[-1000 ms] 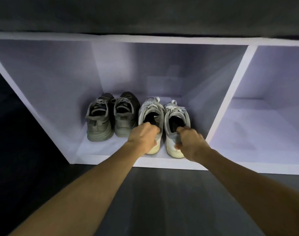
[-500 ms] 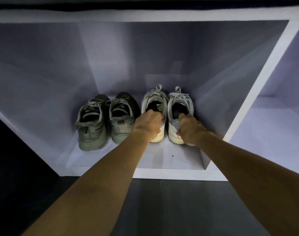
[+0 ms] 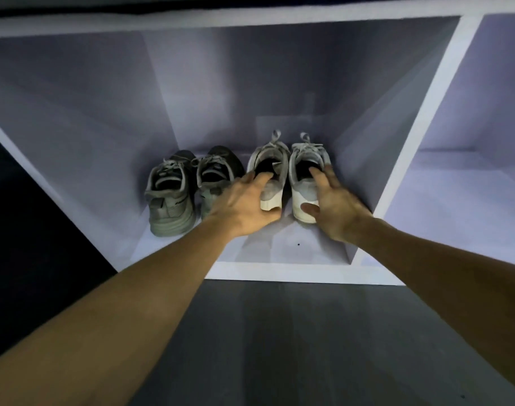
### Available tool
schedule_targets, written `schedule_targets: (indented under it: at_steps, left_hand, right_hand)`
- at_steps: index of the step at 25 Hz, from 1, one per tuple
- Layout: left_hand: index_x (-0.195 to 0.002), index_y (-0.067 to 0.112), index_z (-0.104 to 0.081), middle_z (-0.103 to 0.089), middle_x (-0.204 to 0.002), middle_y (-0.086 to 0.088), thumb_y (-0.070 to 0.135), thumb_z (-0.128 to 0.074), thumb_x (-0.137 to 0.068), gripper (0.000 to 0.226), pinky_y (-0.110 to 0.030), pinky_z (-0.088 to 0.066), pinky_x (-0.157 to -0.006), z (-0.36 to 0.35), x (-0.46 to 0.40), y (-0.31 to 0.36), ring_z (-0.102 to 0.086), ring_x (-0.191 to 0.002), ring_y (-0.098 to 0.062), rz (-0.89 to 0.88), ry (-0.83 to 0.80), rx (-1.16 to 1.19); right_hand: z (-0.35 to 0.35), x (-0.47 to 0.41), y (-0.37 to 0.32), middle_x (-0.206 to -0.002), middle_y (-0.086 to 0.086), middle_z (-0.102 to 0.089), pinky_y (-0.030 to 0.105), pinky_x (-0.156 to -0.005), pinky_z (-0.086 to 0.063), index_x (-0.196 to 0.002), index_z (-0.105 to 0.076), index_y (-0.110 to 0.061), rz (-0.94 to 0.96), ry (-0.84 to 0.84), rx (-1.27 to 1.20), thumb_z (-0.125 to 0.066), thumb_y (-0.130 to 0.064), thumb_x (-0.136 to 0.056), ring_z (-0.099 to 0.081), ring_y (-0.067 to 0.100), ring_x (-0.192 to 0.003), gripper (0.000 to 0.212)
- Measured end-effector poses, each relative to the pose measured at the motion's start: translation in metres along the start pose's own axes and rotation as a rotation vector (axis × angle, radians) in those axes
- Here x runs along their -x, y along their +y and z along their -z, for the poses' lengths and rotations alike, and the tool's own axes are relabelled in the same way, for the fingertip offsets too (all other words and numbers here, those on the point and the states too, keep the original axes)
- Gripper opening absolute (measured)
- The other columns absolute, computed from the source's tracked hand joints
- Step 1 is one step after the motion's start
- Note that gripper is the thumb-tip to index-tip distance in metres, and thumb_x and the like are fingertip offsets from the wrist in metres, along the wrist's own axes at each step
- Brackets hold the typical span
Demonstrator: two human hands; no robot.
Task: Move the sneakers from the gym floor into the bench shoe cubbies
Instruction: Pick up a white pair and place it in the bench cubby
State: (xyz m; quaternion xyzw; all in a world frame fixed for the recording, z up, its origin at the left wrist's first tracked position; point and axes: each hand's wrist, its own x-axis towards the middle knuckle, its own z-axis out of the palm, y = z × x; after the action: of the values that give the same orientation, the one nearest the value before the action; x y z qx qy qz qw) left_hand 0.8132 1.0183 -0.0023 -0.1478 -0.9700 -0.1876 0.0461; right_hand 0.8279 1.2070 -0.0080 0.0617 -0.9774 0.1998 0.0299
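Observation:
Two white sneakers stand side by side, toes inward, deep in the left cubby (image 3: 279,272) of the white bench: the left white sneaker (image 3: 275,162) and the right white sneaker (image 3: 304,168). My left hand (image 3: 241,206) lies over the heel of the left one with fingers spread and loosened. Over the heel of the right one, my right hand (image 3: 335,206) has straight fingers at the collar and its thumb by the sole. A pair of grey-green sneakers (image 3: 171,197) stands to their left in the same cubby.
A white divider (image 3: 420,136) separates this cubby from another cubby (image 3: 467,206) on the right, which holds no shoes. Dark grey floor (image 3: 279,347) runs in front of the bench. The bench top edge crosses the frame's top.
Both hands gripped the white sneakers' heels while pushing them deeper into the cubby; now the fingers have uncurled and loosened off the heels. The sneakers stand still.

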Motion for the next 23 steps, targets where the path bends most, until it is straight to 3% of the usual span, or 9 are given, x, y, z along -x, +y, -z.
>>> schedule_targets:
  at_steps: [3,8,15,20,23]
  left_hand:
    - [-0.139,0.038,-0.033,-0.045,-0.142,0.003,0.068,-0.062,-0.067,0.084,-0.04,-0.047,-0.093,0.011,0.019,0.006,-0.05,-0.123,-0.025,0.012,0.006,-0.035]
    - [-0.134,0.044,-0.036,-0.05,-0.137,0.004,0.073,-0.059,-0.063,0.08,-0.036,-0.047,-0.088,0.059,0.047,0.039,-0.053,-0.118,-0.025,-0.036,0.078,-0.059]
    - [-0.125,0.04,-0.042,-0.053,-0.127,0.005,0.072,-0.059,-0.064,0.072,-0.042,-0.05,-0.086,0.159,0.107,0.108,-0.057,-0.108,-0.026,-0.138,0.057,-0.106]
    - [-0.12,0.042,-0.042,-0.052,-0.118,0.009,0.074,-0.057,-0.064,0.066,-0.043,-0.05,-0.083,0.257,0.112,0.175,-0.055,-0.104,-0.023,-0.158,0.097,-0.098]
    - [-0.124,0.042,-0.04,-0.051,-0.124,0.009,0.078,-0.053,-0.065,0.071,-0.042,-0.048,-0.087,0.34,0.096,0.215,-0.054,-0.109,-0.021,-0.177,0.129,-0.1]
  right_hand:
    - [0.003,0.022,-0.007,-0.158,-0.002,-0.009,0.044,-0.101,-0.037,-0.144,-0.019,-0.03,0.047,0.052,0.006,-0.053,-0.047,-0.089,-0.034,0.03,-0.134,0.067]
    - [0.043,0.074,-0.025,-0.134,-0.004,-0.044,0.044,-0.087,-0.045,-0.132,-0.033,-0.034,0.134,0.18,0.113,-0.047,-0.064,-0.083,-0.046,0.029,-0.116,0.059]
    - [0.147,0.144,-0.064,-0.132,-0.005,-0.044,0.041,-0.085,-0.044,-0.133,-0.032,-0.034,0.186,0.219,0.192,-0.037,-0.07,-0.079,-0.048,0.028,-0.112,0.065]
    - [0.258,0.164,-0.095,-0.129,-0.007,-0.045,0.035,-0.07,-0.04,-0.134,-0.031,-0.036,0.2,0.27,0.214,-0.038,-0.067,-0.08,-0.049,0.027,-0.108,0.063]
    - [0.35,0.159,-0.118,-0.134,-0.005,-0.043,0.04,-0.08,-0.043,-0.135,-0.03,-0.035,0.194,0.332,0.23,-0.036,-0.067,-0.081,-0.049,0.028,-0.112,0.064]
